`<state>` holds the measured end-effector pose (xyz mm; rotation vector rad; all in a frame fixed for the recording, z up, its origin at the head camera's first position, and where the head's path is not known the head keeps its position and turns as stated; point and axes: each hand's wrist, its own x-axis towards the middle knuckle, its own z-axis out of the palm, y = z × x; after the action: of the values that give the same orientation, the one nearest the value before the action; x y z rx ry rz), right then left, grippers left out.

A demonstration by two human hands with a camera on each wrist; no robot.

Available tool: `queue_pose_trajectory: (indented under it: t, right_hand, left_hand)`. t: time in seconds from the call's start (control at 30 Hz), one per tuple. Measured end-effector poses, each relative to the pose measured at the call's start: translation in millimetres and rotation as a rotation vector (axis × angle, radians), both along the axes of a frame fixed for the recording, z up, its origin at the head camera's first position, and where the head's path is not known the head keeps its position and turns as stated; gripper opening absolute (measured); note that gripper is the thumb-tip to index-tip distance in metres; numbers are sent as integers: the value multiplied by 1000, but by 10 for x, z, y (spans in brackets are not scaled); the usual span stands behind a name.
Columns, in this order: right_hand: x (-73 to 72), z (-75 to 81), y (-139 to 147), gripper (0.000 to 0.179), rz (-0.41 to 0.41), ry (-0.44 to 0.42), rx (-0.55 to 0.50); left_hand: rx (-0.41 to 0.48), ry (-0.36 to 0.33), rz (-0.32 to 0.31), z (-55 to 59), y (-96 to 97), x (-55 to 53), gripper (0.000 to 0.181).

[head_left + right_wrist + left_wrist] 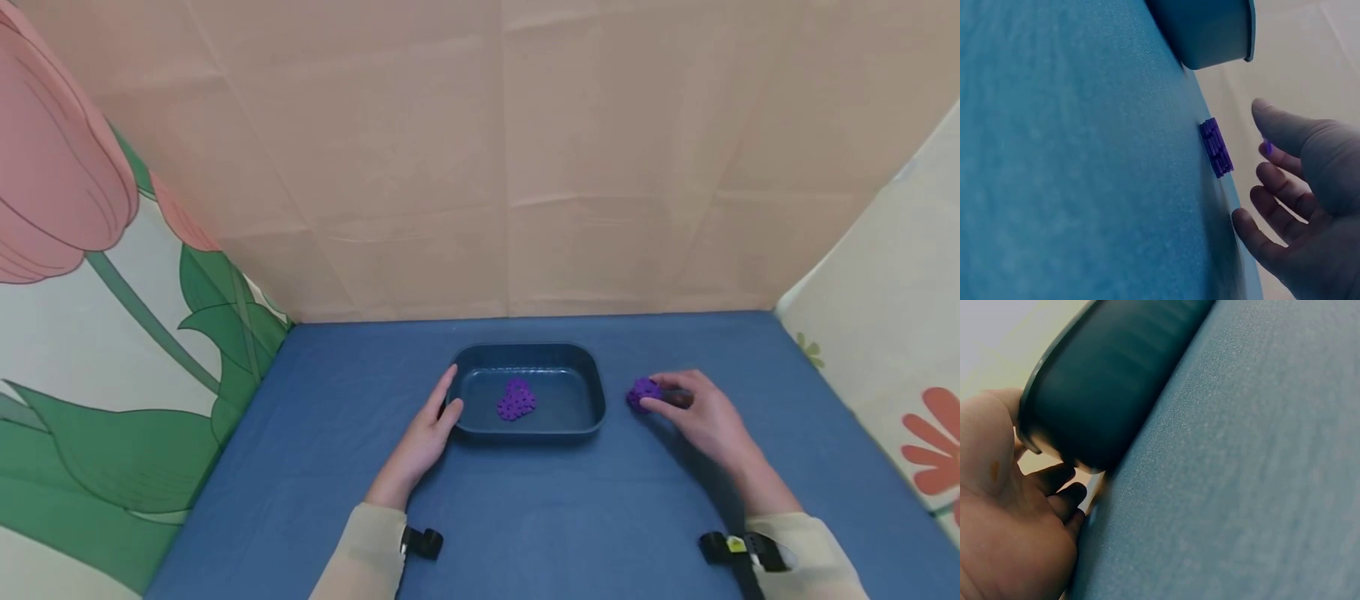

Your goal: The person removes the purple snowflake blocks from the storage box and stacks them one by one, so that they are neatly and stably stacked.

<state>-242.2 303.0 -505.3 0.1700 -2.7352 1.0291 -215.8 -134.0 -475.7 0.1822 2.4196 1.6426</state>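
A dark blue rectangular tray with raised walls holds a cluster of purple, knobbly-edged pieces. My left hand rests against the tray's left end, its index finger straight and its thumb at the rim. In the left wrist view, the other fingers lie loosely bent beside the tray wall. Right of the tray, my right hand pinches a small purple piece between thumb and index finger, with most of it hidden. Close to those fingertips, a flat purple stack lies on the table.
A blue cloth covers the table. Behind it hangs a beige sheet. Flower-print panels stand at the left and right sides.
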Motion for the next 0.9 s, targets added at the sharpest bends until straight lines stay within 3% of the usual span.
queue_pose_trajectory:
  t: [0.4,0.9]
  right_hand:
    - [-43,-57,10,53,29,-75,65]
    - [-73,-101,11,52,65,-36,105]
  left_hand:
    - [-2,-1,1,-30,-3,-15,63]
    - [3,2,-7,-21,1,-12,63]
